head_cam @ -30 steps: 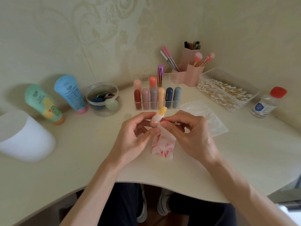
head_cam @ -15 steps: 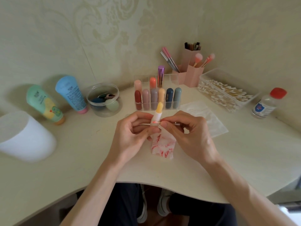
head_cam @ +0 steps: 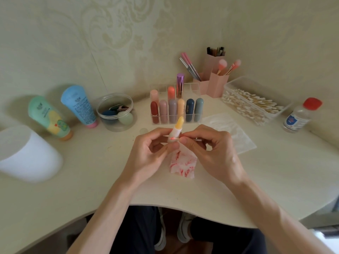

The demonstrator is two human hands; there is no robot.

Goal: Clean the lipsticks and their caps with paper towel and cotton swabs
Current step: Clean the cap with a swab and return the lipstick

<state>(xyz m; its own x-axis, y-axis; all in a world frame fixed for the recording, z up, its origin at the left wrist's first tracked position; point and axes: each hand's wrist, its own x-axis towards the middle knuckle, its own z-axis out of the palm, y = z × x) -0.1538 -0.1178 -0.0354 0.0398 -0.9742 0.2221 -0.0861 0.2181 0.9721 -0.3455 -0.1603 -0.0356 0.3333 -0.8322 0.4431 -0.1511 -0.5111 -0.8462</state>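
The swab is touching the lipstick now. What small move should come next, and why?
Probably turn the lipstick a little in the left hand, so the cotton swab pinched in the right hand wipes further round the tube. Its pink tip lies against the tube just below the yellow stick.

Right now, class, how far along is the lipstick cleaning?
Done: the paper towel is smeared red. In hand: the left hand holds the yellow lipstick; the right hand presses a cotton swab to its tube. Left: possibly the racked lipsticks; their state is unclear.
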